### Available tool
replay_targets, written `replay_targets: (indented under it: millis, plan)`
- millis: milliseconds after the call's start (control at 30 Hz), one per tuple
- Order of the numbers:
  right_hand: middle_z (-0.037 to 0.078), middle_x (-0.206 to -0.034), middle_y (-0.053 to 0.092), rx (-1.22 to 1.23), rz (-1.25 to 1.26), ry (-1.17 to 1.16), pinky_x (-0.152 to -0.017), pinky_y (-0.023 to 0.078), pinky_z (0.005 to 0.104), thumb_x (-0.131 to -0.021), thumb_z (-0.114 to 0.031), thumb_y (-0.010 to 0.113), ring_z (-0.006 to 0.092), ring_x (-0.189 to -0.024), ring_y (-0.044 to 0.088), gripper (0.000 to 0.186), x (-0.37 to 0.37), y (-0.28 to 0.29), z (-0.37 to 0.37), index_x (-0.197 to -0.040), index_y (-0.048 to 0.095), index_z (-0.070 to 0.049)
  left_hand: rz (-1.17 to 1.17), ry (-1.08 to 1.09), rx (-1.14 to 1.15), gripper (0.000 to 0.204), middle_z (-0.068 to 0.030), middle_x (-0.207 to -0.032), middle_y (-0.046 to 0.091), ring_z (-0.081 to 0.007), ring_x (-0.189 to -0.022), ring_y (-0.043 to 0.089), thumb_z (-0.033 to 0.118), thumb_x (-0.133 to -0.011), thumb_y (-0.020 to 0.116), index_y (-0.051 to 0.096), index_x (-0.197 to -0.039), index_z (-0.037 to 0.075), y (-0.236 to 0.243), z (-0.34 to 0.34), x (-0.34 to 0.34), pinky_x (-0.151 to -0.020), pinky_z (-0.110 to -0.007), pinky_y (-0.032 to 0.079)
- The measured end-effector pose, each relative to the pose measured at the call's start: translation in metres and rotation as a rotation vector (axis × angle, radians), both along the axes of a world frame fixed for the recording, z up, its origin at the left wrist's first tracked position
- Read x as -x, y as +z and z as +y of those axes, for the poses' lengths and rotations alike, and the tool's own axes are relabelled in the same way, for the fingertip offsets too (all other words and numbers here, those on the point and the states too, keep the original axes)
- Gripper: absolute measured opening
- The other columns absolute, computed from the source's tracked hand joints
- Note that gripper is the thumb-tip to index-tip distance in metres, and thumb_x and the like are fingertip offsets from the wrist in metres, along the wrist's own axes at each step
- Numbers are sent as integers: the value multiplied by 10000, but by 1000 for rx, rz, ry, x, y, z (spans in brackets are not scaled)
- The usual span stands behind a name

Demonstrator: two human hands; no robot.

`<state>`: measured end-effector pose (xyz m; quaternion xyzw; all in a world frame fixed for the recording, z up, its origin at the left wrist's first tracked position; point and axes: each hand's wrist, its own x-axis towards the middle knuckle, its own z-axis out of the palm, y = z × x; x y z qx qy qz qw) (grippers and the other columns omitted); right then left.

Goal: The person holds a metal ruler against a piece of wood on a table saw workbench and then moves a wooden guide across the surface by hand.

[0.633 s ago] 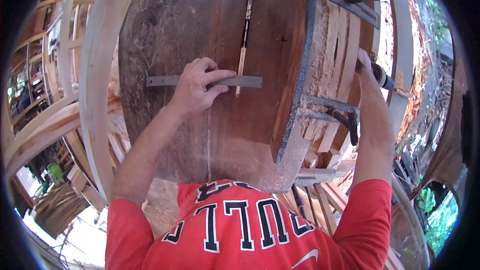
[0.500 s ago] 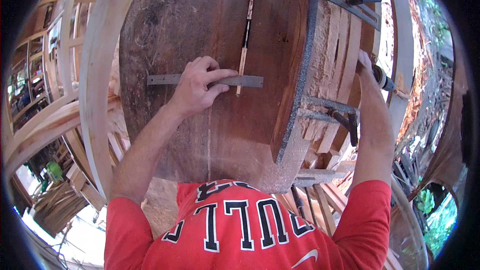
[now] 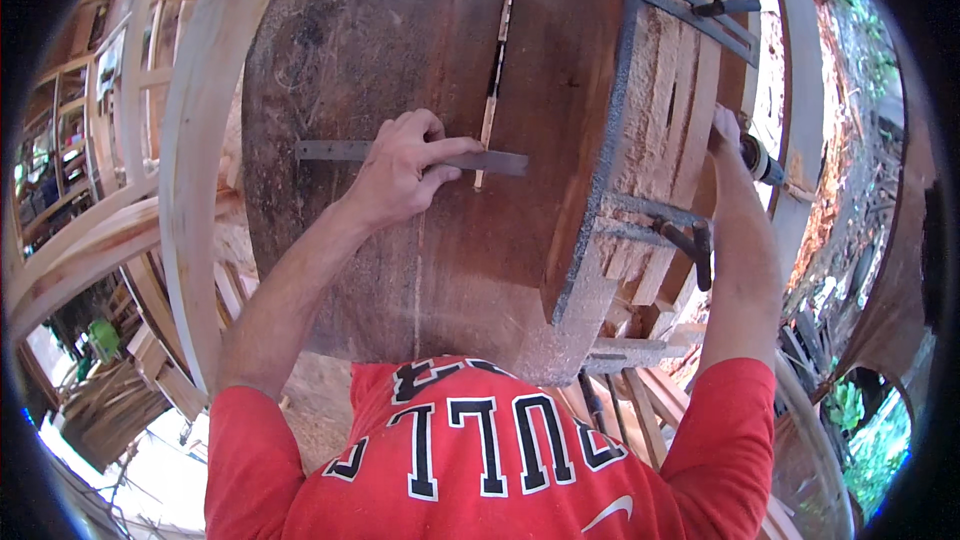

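Note:
Near the middle of the view my left hand (image 3: 405, 165) pinches a flat grey metal bar (image 3: 507, 162) with thumb and fingers, holding it crosswise on a broad brown wooden panel (image 3: 340, 90). Under the bar, at right angles, runs a long, thin, light-and-dark line (image 3: 489, 115); whether slot or strip, I cannot tell. On the right, my right hand (image 3: 724, 130) is closed beside a dark cylindrical tool (image 3: 755, 160), past the panel's stacked side boards. Its fingertips and what they grip are partly hidden.
Two metal clamps (image 3: 725, 7) (image 3: 685, 238) with dark handles sit along the panel's right edge. Curved pale timber ribs (image 3: 200, 140) and lattice framing surround it on the left. A dark curved sheet (image 3: 890, 240), scrap wood and foliage lie at the far right.
The view has shifted and tilted very slightly. Both hands keep nearly the same places, my left still on the metal bar.

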<state>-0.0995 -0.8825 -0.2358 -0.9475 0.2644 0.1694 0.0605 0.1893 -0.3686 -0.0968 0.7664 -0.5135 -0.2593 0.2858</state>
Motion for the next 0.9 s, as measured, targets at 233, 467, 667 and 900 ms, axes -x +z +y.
replay_targets:
  millis: [233, 467, 667, 900]
  plan:
    - [175, -1078, 762, -154, -352, -429, -866, 589, 443, -981, -362, 663, 338, -1030, 736, 437, -21, 30, 37, -1254, 713, -25, -21, 5, 32, 418, -108, -1023, 597, -315, -1021, 588, 174, -834, 834, 784, -1248, 209, -3, 1, 1, -924, -442, 448]
    - [79, -1018, 743, -458, -765, -827, -779, 594, 302, -986, -295, 648, 190, -848, 725, 416, -13, 120, 63, -1255, 706, 17, -45, -23, 42, 427, -100, -1024, 602, -311, -1022, 587, 174, -826, 841, 782, -1248, 208, -9, 0, 1, -918, -443, 455]
    - [55, -939, 731, -630, -899, -805, -746, 565, 297, -1005, -191, 632, 128, -812, 674, 279, -1, 178, 94, -1158, 727, 23, -92, -25, 43, 429, -95, -1024, 603, -310, -1028, 584, 186, -841, 829, 774, -1265, 222, -14, -2, 0, -929, -450, 456]
    - [45, -887, 712, -501, -681, -689, -722, 546, 292, -1007, -276, 679, 112, -809, 664, 303, 2, 202, 166, -1127, 734, -3, -109, -33, 36, 427, -96, -1033, 617, -314, -1034, 594, 200, -845, 828, 770, -1267, 231, -16, -4, 1, -936, -455, 462]
